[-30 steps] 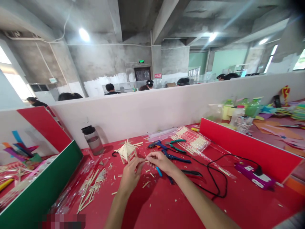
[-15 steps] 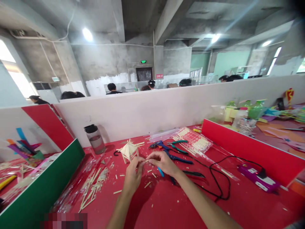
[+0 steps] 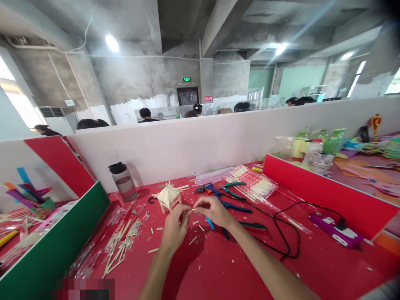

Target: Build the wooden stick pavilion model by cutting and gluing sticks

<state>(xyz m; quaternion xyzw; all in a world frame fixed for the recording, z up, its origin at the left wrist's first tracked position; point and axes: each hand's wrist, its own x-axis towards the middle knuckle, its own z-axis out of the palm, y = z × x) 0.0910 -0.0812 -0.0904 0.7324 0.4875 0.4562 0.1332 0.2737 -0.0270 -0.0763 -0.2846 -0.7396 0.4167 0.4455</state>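
Observation:
Fingertip to fingertip, my left hand (image 3: 175,227) and my right hand (image 3: 216,213) meet above the red tabletop. Both are closed in a pinch on a tiny pale piece of wooden stick (image 3: 191,210), mostly covered by the fingers. Just behind my left hand stands a small pavilion (image 3: 169,195) built of wooden sticks, with a sloping roof and posts. Short cut sticks (image 3: 193,240) lie scattered beneath the hands. Beyond my right hand are a blue glue gun (image 3: 215,191) and green-handled pliers (image 3: 234,191).
A water bottle (image 3: 123,181) stands at the back left, near a heap of cut sticks (image 3: 120,246). Bundled sticks (image 3: 253,181) lie at the back. A black cable (image 3: 298,239) runs to a purple power strip (image 3: 336,231). Green (image 3: 62,237) and red (image 3: 321,187) dividers flank the table.
The whole view has shifted slightly. My hands keep nearly the same pinching pose, with only small finger movement, and the things on the table stay where they were.

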